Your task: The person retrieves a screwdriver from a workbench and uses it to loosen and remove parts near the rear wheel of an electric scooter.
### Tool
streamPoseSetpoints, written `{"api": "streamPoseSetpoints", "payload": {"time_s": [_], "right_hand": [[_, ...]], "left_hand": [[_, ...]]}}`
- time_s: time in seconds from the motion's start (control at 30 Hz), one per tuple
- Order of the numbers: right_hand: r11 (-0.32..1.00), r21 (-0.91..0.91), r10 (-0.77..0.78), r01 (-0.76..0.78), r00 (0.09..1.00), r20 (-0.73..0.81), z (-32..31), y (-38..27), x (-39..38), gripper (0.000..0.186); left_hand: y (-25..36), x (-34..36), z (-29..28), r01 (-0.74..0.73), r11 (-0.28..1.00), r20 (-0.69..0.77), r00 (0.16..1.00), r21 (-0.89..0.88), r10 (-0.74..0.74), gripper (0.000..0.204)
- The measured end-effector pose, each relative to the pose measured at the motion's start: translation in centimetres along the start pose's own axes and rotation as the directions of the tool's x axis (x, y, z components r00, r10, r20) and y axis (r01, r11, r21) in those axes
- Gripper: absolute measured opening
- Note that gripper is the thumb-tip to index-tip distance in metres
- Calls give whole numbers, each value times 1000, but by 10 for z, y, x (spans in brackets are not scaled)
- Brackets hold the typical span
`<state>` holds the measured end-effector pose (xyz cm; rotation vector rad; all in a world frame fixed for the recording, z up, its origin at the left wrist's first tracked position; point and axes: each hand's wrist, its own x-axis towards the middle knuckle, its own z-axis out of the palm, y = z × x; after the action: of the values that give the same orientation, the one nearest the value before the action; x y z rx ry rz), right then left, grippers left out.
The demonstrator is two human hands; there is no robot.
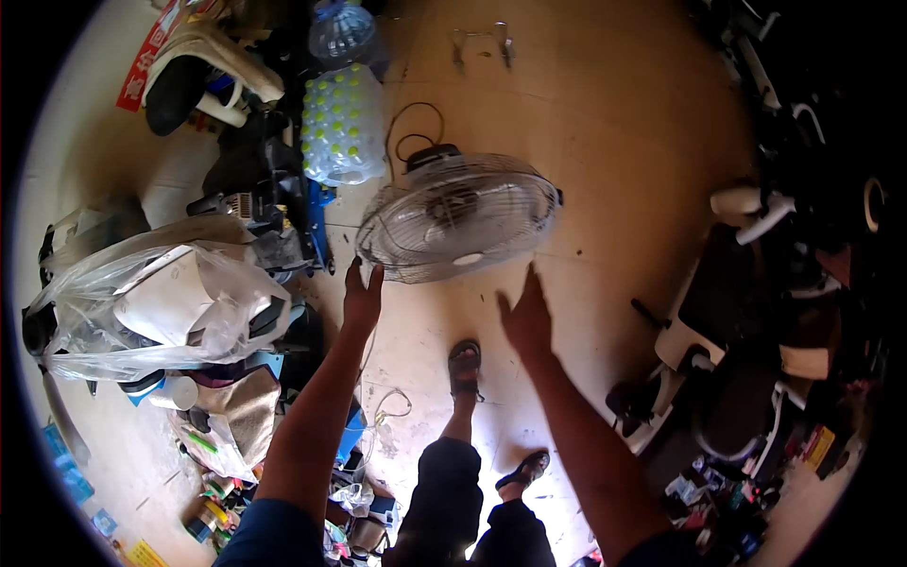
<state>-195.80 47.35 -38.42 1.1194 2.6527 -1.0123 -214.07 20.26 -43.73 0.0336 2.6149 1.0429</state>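
Observation:
A floor-type electric fan (459,219) with a round wire cage stands ahead of me, its cage facing up toward me and its dark motor part at the back. My left hand (362,300) reaches to the near left rim of the cage, thumb and finger apart; whether the fingertips touch the wire cannot be made out. On the other side, my right hand (526,317) is stretched out with its fingers spread, a little short of the near right rim. Neither hand holds anything. A black cord (416,106) loops on the floor behind the fan.
Left of the fan stand a pack of water bottles (342,128) with green caps and a large water jug (342,33). A clear plastic bag (170,312) and clutter line the left. Chairs (723,283) crowd the right. A thin wire (392,406) lies near my feet.

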Motion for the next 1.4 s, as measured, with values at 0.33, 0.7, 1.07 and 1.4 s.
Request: {"api": "streamPoseSetpoints", "payload": {"time_s": [0.33, 0.7, 1.07, 1.4], "right_hand": [[861, 45, 218, -507, 446, 868, -43, 173, -574, 55], [564, 276, 291, -778, 500, 815, -155, 291, -773, 45], [455, 386, 283, -803, 541, 792, -208, 381, -804, 35], [396, 343, 245, -852, 458, 854, -261, 600, -798, 27]], "left_hand": [[-76, -513, -64, 81, 938, 564, 780, 336, -269, 90], [76, -754, -61, -478, 717, 840, 460, 508, -288, 82], [63, -845, -51, -721, 675, 984, 58, 158, -169, 27], [184, -943, 106, -359, 887, 920, 361, 289, -154, 26]]}}
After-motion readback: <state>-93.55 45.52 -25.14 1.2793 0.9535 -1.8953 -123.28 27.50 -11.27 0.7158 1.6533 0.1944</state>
